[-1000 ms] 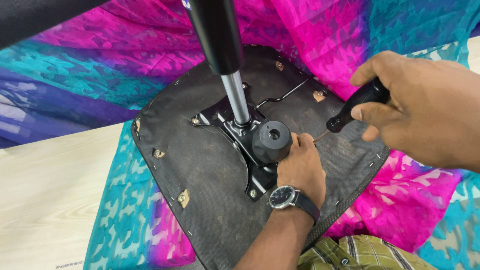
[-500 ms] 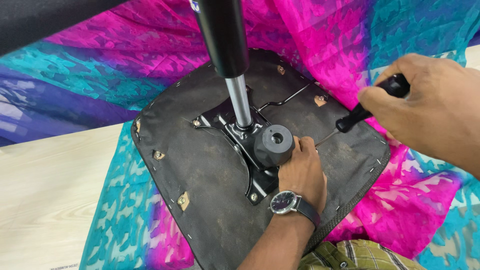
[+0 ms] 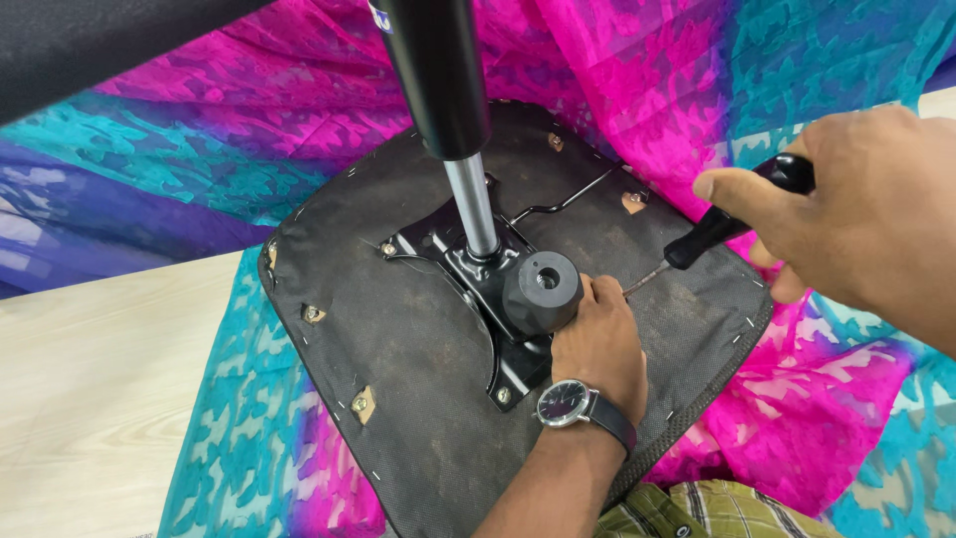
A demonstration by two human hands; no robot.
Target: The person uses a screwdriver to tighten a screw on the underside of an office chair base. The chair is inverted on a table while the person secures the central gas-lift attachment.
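My left hand (image 3: 597, 344) grips the black knob (image 3: 541, 291) on the upturned chair seat (image 3: 418, 349), centre frame. Right hand (image 3: 856, 224) closed round a screwdriver (image 3: 722, 224), tip just beside my left fingers.

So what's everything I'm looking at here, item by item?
Chair seat underside: one, black, lying on the cloth.
Metal mounting plate: one, black, bolted at the seat's centre.
Gas cylinder: one, black with a silver rod, rising from the plate.
Round knob: one, dark grey, beside the plate.
Cloth: one, pink, teal and purple, spread beneath the seat.
Floor: pale wood, lower left.
Screwdriver: one, black handle, in the right hand.
Wristwatch: one, dark, left wrist.
Left hand: resting by the knob.
Right hand: gripping the screwdriver.
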